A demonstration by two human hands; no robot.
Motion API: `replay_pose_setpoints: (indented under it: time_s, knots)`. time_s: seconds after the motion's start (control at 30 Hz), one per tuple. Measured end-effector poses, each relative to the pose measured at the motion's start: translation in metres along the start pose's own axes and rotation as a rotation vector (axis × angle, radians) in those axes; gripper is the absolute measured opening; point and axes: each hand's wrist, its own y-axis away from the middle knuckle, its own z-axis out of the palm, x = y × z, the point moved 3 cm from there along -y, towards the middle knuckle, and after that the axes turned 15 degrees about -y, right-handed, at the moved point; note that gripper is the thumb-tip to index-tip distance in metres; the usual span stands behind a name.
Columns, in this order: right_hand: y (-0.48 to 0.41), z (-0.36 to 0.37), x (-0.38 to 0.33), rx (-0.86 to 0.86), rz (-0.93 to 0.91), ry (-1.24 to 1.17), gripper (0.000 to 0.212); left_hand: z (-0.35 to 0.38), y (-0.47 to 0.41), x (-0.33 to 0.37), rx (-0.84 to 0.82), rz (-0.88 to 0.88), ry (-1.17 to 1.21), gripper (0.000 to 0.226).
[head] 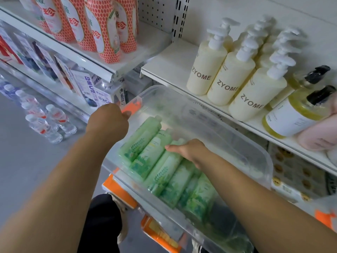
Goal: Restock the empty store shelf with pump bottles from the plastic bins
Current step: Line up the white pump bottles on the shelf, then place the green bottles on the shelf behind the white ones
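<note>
While left fingers point(125, 114) clutch the bin point(184, 96), right fingers point(174, 148) grip a green bottle point(162, 170) beside cream bottles point(206, 70).

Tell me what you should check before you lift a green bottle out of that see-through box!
1. Left hand grips the clear plastic bin at its orange latch: ok.
2. Right hand has a firm hold on a green bottle: cannot tell. The thumb lies on the bottle, but the fingers are hidden.
3. Bare room on the white shelf, left of the ZYOME pump bottles: ok.
4. The green bottles have pump tops: cannot tell.
5. The bin rests on something steady underneath: cannot tell.
</note>
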Motion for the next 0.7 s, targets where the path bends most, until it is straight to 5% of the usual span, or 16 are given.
replay_pose_setpoints:
  time_s: [0.1,0.4,0.7]
  knots:
    - [0.002,0.000,0.002,0.000,-0.061,-0.020,0.061,-0.002,0.003,-0.001,0.000,-0.002,0.008,0.046]
    - [0.035,0.006,-0.019,-0.026,-0.342,-0.045,0.057,-0.004,0.012,-0.019,-0.019,-0.039,0.056,0.045]
    - [0.102,-0.029,-0.097,0.057,-0.756,-0.122,0.028,-0.013,0.003,-0.030,-0.076,-0.114,0.250,0.057]
